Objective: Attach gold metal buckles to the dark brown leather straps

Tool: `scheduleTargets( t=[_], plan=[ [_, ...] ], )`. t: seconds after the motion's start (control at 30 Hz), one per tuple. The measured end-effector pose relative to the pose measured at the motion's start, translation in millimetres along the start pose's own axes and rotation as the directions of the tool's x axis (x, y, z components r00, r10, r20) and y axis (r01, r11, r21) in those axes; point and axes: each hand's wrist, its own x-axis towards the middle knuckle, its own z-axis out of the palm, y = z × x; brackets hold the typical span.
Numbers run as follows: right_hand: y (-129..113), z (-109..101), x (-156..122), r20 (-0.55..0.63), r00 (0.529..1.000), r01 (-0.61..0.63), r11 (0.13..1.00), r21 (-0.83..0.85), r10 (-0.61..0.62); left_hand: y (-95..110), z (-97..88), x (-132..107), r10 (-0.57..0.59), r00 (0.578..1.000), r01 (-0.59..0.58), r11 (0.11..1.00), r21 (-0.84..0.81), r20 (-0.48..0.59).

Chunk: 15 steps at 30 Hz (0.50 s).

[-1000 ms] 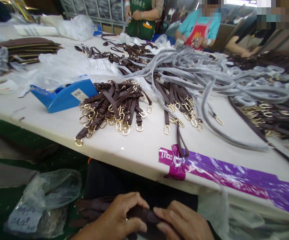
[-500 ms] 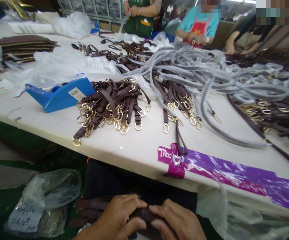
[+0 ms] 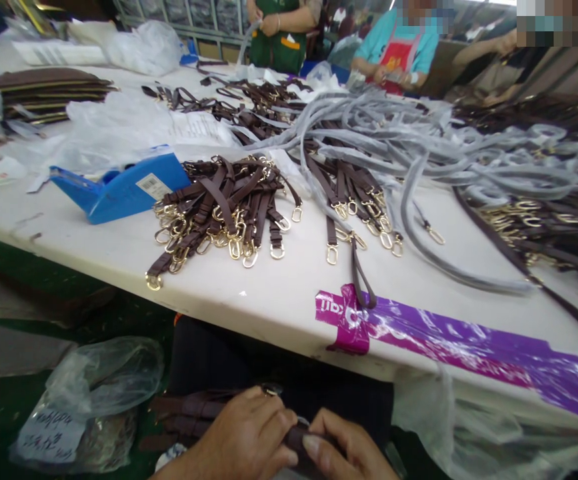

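Note:
Low at the bottom of the view, over my lap, my left hand (image 3: pixel 253 433) is closed on a dark brown leather strap (image 3: pixel 296 437). My right hand (image 3: pixel 346 443) pinches the same strap from the other side, thumb on top. A bit of metal shows between the two hands, and a gold buckle (image 3: pixel 270 390) rises just above my left fingers. More brown straps (image 3: pixel 189 410) lie in a bundle across my lap, left of my hands. The strap's lower part is hidden behind the fingers.
On the white table (image 3: pixel 289 293) lie a pile of short straps with gold clasps (image 3: pixel 229 207), a blue tape dispenser (image 3: pixel 133 190) and grey plastic-wrapped straps (image 3: pixel 409 147). Purple tape (image 3: pixel 449 340) covers the front edge. A labelled plastic bag (image 3: pixel 89 407) sits below left. Co-workers stand opposite.
My left hand has turned and its fingers have curled tighter over the strap. My right hand has shifted, its thumb now pressing the strap. A buckle has come into sight above the left hand.

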Motion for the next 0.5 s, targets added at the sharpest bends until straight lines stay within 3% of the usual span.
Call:
scheduleTargets(
  t=[0.1,0.27,0.5],
  plan=[
    [6.3,4.5,3.7,0.002,1.0,-0.006,0.997,0.078,0.006,4.1,-7.9,1.9,0.006,1.0,-0.007,1.0,0.027,0.012],
    [7.6,10.1,7.6,0.038,0.999,0.026,0.978,0.206,-0.035,12.2,-17.8,6.4,0.054,0.996,-0.049,0.996,0.071,-0.069],
    [7.7,17.4,18.6,0.069,0.996,0.039,0.961,0.275,-0.06,7.5,-11.3,3.6,0.005,0.994,0.001,0.998,0.059,-0.108]
  ],
)
